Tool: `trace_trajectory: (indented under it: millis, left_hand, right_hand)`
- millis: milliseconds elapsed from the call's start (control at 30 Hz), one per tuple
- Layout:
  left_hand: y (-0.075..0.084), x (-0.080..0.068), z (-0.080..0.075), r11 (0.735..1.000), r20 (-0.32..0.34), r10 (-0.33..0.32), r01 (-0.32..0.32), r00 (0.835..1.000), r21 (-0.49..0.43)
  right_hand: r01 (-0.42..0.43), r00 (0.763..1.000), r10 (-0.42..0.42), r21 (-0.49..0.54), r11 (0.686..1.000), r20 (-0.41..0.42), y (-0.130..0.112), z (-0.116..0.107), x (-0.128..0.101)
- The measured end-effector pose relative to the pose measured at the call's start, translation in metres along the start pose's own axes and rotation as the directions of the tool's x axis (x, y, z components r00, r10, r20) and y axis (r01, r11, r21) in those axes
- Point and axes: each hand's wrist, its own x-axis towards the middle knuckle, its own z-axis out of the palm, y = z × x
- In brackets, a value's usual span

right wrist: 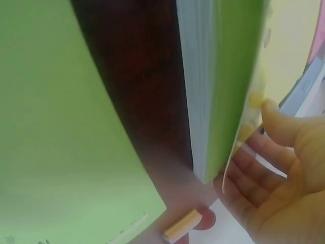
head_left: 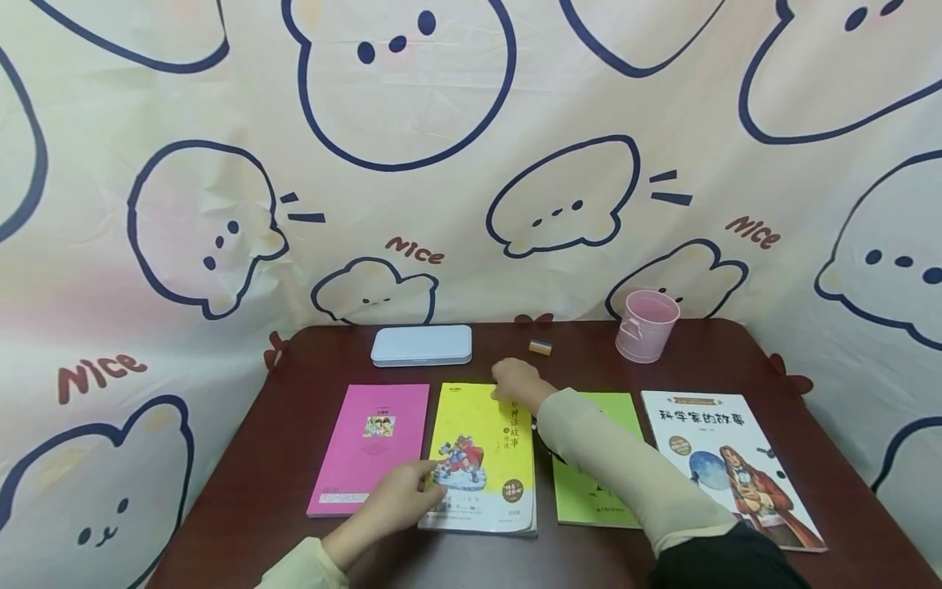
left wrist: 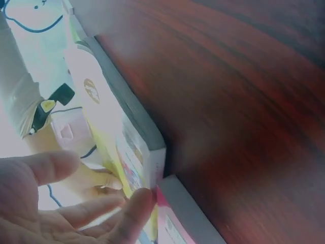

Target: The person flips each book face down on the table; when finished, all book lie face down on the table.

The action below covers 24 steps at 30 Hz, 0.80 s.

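Note:
A yellow book [head_left: 471,425] with a cartoon figure on its front lies between a pink book [head_left: 384,458] and a green book [head_left: 599,491]. My right hand [head_left: 518,383] pinches its front cover at the far right corner, with the thumb on top and fingers beneath. In the right wrist view the cover's edge stands a little off the pages, and a green sheet [right wrist: 236,86] shows under it. My left hand [head_left: 401,495] is at the yellow book's left edge, its fingers [left wrist: 136,213] extended, one fingertip by the spine near the pink book.
A white book [head_left: 728,466] with a robed figure lies on the right. Along the back stand a pale blue case [head_left: 422,345], a small eraser [head_left: 540,348] and a pink bucket [head_left: 648,325]. The brown table [head_left: 250,499] meets a cartoon-printed cloth [head_left: 456,204] behind.

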Motion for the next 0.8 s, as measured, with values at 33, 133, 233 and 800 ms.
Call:
trace_trajectory:
  millis: [33,133,233,800]
  left_hand:
    - [0.002,0.0,-0.001,1.0,0.001,-0.019,0.019,1.0,-0.007]
    - [0.006,-0.001,-0.004,0.997,0.004,-0.069,0.069,0.998,-0.027]
    - [0.006,0.001,-0.005,0.992,0.021,-0.105,0.107,0.994,-0.073]
    - [0.012,0.0,-0.006,0.931,0.087,-0.214,0.23,0.973,-0.284]
  right_hand:
    - [0.001,1.0,-0.001,0.001,1.0,0.008,0.001,-0.001,0.001]
    - [0.001,1.0,-0.002,0.006,1.0,0.029,0.004,-0.002,0.003]
    - [-0.016,0.999,0.015,0.01,1.0,0.05,0.004,-0.003,0.005]
    - [-0.012,0.989,0.013,-0.007,1.0,0.147,0.004,-0.004,0.011]
